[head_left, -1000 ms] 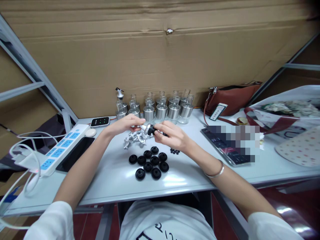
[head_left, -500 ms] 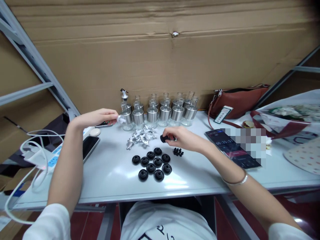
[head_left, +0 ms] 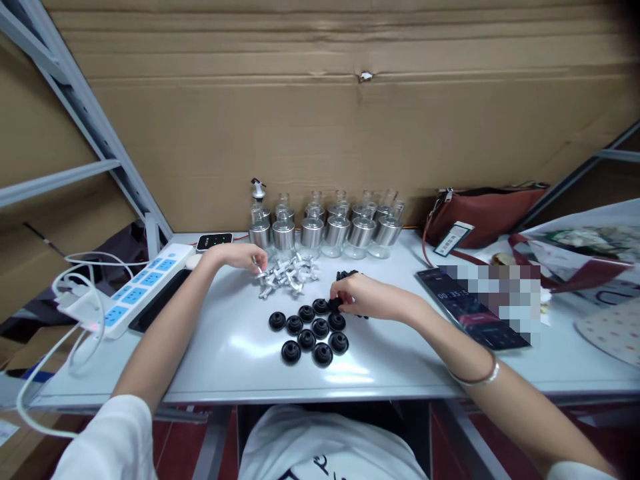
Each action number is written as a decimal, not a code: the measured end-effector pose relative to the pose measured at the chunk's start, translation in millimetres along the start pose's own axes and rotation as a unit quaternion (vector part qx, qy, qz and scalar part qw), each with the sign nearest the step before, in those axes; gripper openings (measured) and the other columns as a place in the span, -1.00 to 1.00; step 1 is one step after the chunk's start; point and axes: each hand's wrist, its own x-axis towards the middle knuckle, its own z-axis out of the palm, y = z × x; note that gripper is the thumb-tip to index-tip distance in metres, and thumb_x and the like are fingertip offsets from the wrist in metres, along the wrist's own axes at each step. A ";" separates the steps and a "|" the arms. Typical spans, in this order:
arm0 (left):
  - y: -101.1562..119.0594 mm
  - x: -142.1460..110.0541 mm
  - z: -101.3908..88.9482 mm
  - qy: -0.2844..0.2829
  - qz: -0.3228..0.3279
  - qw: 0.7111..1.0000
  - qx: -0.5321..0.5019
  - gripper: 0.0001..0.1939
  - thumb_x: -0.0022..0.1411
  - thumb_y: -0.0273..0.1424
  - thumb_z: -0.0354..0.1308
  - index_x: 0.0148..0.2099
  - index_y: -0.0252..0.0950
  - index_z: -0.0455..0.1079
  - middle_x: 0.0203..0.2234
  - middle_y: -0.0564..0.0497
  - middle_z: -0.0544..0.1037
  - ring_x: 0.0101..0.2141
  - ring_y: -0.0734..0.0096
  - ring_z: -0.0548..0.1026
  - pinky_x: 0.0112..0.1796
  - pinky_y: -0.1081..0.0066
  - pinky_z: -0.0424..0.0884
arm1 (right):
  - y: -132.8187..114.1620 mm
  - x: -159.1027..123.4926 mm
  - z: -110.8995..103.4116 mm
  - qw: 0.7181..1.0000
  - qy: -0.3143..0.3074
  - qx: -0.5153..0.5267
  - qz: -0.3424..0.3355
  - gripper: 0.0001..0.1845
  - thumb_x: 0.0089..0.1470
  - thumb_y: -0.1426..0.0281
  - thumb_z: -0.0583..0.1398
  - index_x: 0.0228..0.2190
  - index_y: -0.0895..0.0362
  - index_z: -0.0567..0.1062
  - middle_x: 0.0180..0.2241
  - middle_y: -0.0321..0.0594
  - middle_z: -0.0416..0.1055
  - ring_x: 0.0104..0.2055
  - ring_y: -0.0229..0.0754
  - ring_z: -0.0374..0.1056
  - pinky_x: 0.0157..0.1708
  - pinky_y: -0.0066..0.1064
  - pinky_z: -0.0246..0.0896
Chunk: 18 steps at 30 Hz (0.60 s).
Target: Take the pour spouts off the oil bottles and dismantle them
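Observation:
My left hand (head_left: pixel 241 256) is closed at the left edge of a pile of silver pourer spouts (head_left: pixel 293 275), its fingertips pinching one spout (head_left: pixel 261 274). Beyond the black discs, my right hand (head_left: pixel 364 295) is closed on a black rubber stopper (head_left: pixel 334 305), held just above the discs' back right edge. Several more black stoppers (head_left: pixel 307 340) lie in a loose cluster on the table in front of me. Small black caps (head_left: pixel 345 274) show behind my right hand, which partly hides them.
Glass bottles with steel sleeves (head_left: pixel 311 233) stand in two rows at the back; one carries a pourer (head_left: pixel 258 190). On the left are a power strip (head_left: pixel 145 283) and phone (head_left: pixel 163 300). A timer phone (head_left: pixel 470 310) and brown handbag (head_left: pixel 493 213) lie right.
My left hand has come down and right to the spout pile with the spout. My right hand has lowered the black stopper towards the cluster. The camera view has shifted slightly.

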 end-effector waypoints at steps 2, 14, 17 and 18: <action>3.9 6.5 5.0 0.019 0.008 1.000 0.004 -0.82 -0.01 -0.43 0.08 -0.28 -0.29 0.40 -0.33 0.06 0.50 -0.26 0.37 0.41 -0.26 0.50 0.26 | -1.0 -0.2 -0.5 1.000 -0.002 -0.002 0.003 -0.82 -0.04 0.58 0.18 -0.33 0.23 0.53 -0.47 -0.15 0.46 -0.50 -0.24 0.27 -0.52 -0.47 0.05; 21.8 -30.9 -29.7 0.297 0.076 0.942 -0.139 -0.75 0.11 -0.24 0.10 -0.20 -0.26 0.35 -0.42 0.06 0.48 -0.39 0.41 0.43 -0.38 0.47 0.29 | 6.5 -4.4 -5.8 0.997 0.060 0.051 0.004 -0.80 0.04 0.44 0.19 -0.24 0.21 0.50 -0.52 -0.20 0.46 -0.57 -0.24 0.29 -0.55 -0.43 0.10; 1.7 -29.0 -43.9 0.473 0.075 0.853 -0.209 -0.73 0.16 -0.31 0.02 -0.08 -0.23 0.23 -0.27 0.02 0.43 -0.24 0.42 0.41 -0.32 0.49 0.28 | 8.1 -6.2 -8.8 0.992 0.099 0.074 -0.017 -0.84 0.11 0.44 0.13 -0.28 0.21 0.48 -0.55 -0.24 0.44 -0.56 -0.27 0.28 -0.52 -0.44 0.13; -7.0 -24.1 -45.9 0.504 0.070 0.829 -0.232 -0.71 0.15 -0.34 0.01 -0.06 -0.24 0.20 -0.23 -0.01 0.43 -0.20 0.41 0.40 -0.32 0.49 0.28 | 8.3 -6.6 -9.4 0.990 0.112 0.081 -0.027 -0.84 0.12 0.43 0.11 -0.29 0.20 0.47 -0.55 -0.25 0.44 -0.55 -0.27 0.29 -0.51 -0.44 0.14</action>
